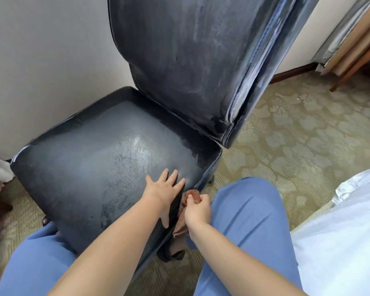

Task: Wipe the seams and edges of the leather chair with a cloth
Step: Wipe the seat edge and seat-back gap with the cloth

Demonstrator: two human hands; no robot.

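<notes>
Your left hand (166, 186) lies flat, fingers straight, on the seat of the dark leather chair (107, 167), likely to steady it while you work. Your right hand (198, 210) pinches the bunched brown cloth (190, 195) against the seat's near right edge, where the side seam runs, so the fold can get into the piping.

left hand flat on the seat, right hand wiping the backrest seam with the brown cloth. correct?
Not quite. The right hand grips the brown cloth at the seat's side edge near the front corner, not at the backrest seam. The left hand does lie flat on the seat, fingers straight. The head view shows it.
</notes>
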